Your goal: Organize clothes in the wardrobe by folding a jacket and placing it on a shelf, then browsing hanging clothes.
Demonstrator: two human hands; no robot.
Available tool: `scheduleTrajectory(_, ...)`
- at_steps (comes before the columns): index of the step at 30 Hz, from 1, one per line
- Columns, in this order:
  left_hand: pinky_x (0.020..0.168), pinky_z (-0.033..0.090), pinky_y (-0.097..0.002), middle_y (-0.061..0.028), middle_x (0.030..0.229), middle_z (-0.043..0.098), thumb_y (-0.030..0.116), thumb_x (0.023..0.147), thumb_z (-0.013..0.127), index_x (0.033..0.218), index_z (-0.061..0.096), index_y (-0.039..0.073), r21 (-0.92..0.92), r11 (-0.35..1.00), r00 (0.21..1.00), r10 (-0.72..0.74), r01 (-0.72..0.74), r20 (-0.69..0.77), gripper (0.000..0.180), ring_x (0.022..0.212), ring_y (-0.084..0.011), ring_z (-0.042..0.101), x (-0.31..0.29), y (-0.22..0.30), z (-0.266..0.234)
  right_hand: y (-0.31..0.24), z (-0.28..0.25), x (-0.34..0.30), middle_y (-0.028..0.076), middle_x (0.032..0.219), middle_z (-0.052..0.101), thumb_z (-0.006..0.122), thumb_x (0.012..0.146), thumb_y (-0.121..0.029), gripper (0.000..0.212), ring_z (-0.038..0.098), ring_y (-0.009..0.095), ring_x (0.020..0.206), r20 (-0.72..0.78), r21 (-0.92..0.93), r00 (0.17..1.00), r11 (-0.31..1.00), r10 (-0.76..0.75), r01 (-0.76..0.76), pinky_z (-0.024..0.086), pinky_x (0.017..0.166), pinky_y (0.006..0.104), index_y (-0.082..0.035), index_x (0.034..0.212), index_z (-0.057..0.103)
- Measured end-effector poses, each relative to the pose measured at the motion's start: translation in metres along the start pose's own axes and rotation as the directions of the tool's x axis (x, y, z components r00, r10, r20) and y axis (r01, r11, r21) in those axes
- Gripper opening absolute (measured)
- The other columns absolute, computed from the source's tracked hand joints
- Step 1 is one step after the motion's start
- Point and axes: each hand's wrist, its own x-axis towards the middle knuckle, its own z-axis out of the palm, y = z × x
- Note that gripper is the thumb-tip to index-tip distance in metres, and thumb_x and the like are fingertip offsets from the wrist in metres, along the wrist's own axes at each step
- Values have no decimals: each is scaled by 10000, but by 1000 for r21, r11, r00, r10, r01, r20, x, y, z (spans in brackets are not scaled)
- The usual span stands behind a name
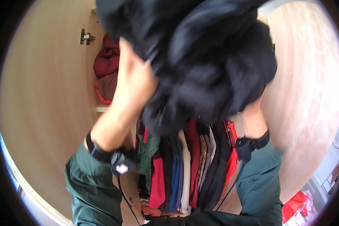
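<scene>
A big bundle of black clothing is held up in front of the wardrobe's upper part, blurred by motion. My left hand grips its left side, the thumb up against the cloth and the other fingers buried in the folds. From below right, my right hand reaches under the bundle; its fingers are hidden by the black cloth. Behind the bundle's left edge, dark red folded padded clothing lies on the upper shelf.
Several garments hang in a row below the shelf. The left wardrobe door and right door stand swung out on both sides. Red and pink cloth lies at the lower right. Thin cables run from my wrist straps.
</scene>
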Motion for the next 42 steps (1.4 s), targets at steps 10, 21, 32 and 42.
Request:
scheduleTrajectory(10,948,388,-307,-94,1195,514,86,751,709,1258,358,18,139,909,918,382,-394,108,621,1087,-189,495,112,-39,-32,85,119,54,87,1219,497,479,912,-263,406,484,209,1101,24,983,743,121,669,-141,394,938,353,-60,1258,418)
scheduleTrajectory(21,779,483,-376,-176,1094,545,101,717,711,1183,373,-91,45,931,904,-340,363,-261,606,934,-251,571,150,-159,-67,240,240,-42,162,1154,518,359,809,-27,418,544,286,995,461,782,81,-361,884,-507,460,830,377,30,1217,429)
scheduleTrajectory(32,545,472,-396,-188,813,603,190,715,713,928,551,-113,130,696,686,-629,707,-366,404,599,-276,583,159,-186,-97,61,126,34,97,869,455,534,716,-115,255,426,244,699,-368,-307,769,849,-523,430,332,682,425,-34,958,548)
scheduleTrajectory(42,602,472,-361,-139,848,615,250,758,675,1019,559,-63,-5,564,561,-823,826,-88,424,703,-243,587,191,-239,-140,181,231,57,119,1372,359,339,839,-602,616,388,344,1216,550,-518,630,816,548,-258,250,975,587,-218,1318,392)
